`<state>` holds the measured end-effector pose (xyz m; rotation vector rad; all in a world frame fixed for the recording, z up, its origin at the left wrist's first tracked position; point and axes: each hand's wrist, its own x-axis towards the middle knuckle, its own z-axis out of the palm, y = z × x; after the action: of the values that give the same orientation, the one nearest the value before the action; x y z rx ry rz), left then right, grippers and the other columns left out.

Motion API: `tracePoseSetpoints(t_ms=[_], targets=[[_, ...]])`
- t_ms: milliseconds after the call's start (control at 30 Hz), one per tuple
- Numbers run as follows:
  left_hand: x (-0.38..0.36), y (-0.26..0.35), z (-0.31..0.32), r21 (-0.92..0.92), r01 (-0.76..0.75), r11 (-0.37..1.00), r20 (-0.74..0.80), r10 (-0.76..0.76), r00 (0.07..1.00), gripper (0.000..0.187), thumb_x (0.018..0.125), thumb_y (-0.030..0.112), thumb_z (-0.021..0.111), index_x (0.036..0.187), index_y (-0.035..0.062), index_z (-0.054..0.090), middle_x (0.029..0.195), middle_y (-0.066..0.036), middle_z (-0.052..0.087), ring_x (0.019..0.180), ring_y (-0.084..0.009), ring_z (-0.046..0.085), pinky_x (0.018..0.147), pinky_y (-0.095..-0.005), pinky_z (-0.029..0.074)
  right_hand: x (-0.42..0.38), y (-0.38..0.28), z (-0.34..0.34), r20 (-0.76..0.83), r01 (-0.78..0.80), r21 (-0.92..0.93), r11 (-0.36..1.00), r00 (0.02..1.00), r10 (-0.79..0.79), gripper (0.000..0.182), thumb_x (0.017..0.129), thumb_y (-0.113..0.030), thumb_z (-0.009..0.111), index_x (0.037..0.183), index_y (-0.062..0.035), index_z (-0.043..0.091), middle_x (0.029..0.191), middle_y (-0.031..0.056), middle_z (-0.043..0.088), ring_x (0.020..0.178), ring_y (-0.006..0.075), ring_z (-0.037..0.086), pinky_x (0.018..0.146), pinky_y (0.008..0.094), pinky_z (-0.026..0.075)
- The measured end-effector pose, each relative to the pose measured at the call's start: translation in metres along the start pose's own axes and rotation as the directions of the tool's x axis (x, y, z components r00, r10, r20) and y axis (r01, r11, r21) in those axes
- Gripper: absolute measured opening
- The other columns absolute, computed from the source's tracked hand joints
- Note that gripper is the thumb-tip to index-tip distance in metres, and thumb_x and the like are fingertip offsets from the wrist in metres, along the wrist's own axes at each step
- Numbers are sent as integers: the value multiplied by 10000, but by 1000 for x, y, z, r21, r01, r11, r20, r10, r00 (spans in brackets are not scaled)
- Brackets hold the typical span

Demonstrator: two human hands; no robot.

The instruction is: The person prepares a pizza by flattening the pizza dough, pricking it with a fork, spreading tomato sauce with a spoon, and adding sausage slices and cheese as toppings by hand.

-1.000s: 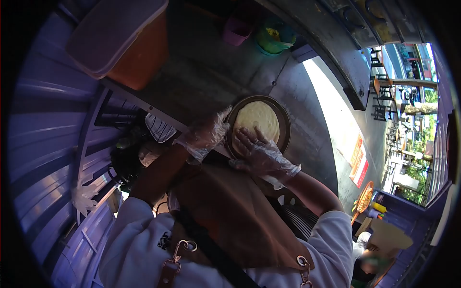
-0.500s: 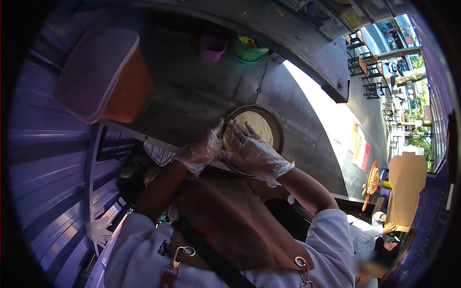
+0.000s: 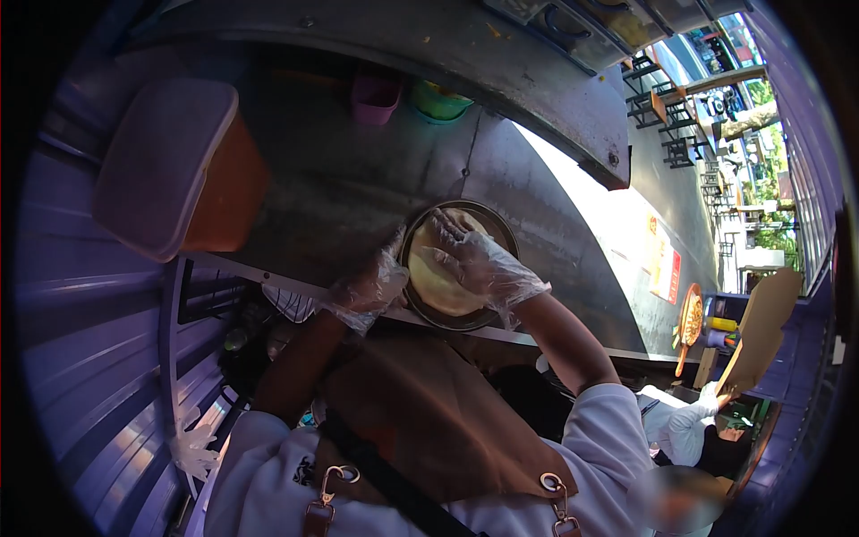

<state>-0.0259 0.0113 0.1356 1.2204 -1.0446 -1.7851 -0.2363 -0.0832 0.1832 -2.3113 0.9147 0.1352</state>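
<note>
Far left: orange plastic container with a pale translucent lid (image 3: 165,166), on the left end of the grey metal counter (image 3: 313,170). Pink plastic tub (image 3: 376,98), then green plastic bowl (image 3: 440,104) with yellow bits inside, both at the far side. Left hand (image 3: 371,285), in clear plastic glove, at left rim of the round dark metal pan (image 3: 513,237); fingers extended toward the far side, can't tell how far open or if it grips the rim. Pan sits at counter's near edge, pale round dough (image 3: 437,279) inside. Right hand (image 3: 479,267), same clear glove, comes in from the right, palm down over the dough, partly open, fingers close together and slightly bent, touching its far part, not gripping. Right of pan: red-and-white printed sheet (image 3: 664,259) on counter, then round topped pizza (image 3: 691,315) on a wooden paddle. Far right: another person (image 3: 684,428), hand at brown cardboard piece (image 3: 763,329)
</note>
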Motion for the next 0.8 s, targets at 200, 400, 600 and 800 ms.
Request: tracePoseSetpoints(t_ms=[200, 400, 600, 800], targets=[[15, -25, -10, 195, 42, 980, -15, -40, 999, 750, 912, 18, 522, 1589, 59, 201, 1246, -141, 647, 856, -130, 690, 685, -288, 594, -12, 8, 13, -147, -130, -116, 985, 983, 113, 719, 1043, -446, 411, 1536, 58, 265, 1603, 266, 251, 1503, 403, 213, 1238, 438, 164], [17, -12, -4, 138, 61, 989, -29, -58, 998, 793, 888, 7, 538, 1587, 26, 166, 1310, -154, 635, 1023, -195, 684, 869, -343, 574, -21, 22, 26, -335, -188, -48, 981, 928, 161, 637, 1059, -419, 392, 1505, 34, 362, 1561, 228, 371, 1490, 384, 265, 1218, 381, 220], [19, -44, 10, -8, -83, 997, -107, 82, 991, 733, 896, -30, 506, 1572, 41, 230, 1337, -132, 593, 1044, -151, 611, 798, -283, 523, -33, -13, -12, -214, -381, 229, 896, 878, 428, 715, 1042, -382, 419, 1535, 96, 215, 1628, 266, 174, 1525, 391, 154, 1243, 407, 157], [22, -66, 24, -161, -84, 983, -144, 61, 988, 743, 863, -91, 530, 1551, 9, 270, 1426, -157, 525, 1288, -220, 513, 1110, -340, 399, -35, -45, 62, -251, -357, -64, 932, 910, 331, 847, 1018, -502, 409, 1517, 145, 189, 1601, 339, 162, 1520, 436, 116, 1248, 473, 89]])
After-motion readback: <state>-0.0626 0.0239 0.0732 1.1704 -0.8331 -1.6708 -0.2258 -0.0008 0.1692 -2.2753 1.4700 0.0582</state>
